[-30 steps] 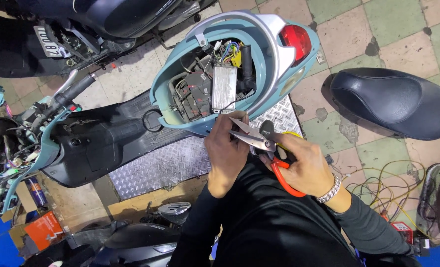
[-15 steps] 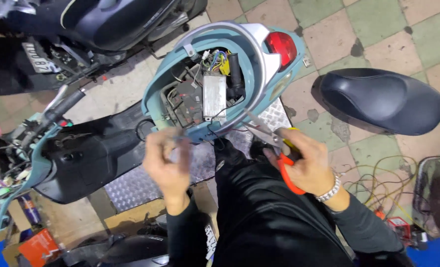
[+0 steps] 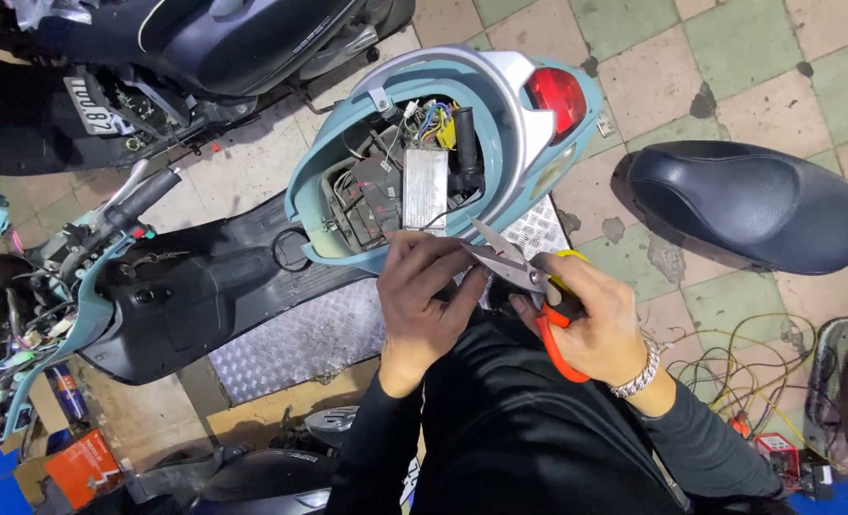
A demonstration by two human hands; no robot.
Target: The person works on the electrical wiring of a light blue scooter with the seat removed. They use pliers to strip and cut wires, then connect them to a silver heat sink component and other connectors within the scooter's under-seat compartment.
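My right hand [image 3: 586,319] grips scissors [image 3: 515,267] with orange and yellow handles, the blades open and pointing up-left. My left hand [image 3: 424,291] is beside the blades, fingers curled close to their tips; whatever it pinches is too small to make out. Both hands hover at the near rim of a light blue scooter's open seat compartment [image 3: 424,181], where a silver box and coloured wires show. A metal bracelet sits on my right wrist.
The detached black seat [image 3: 753,205] lies on the tiled floor at right. A checker-plate ramp [image 3: 300,339] lies under the scooter. Another dark scooter [image 3: 205,48] stands at the top left. Loose wires [image 3: 729,381] and a basket sit at bottom right; boxes at bottom left.
My left hand swung out to the left half a second ago and has come back to the scissor blades. The right hand with the scissors stayed near the compartment rim.
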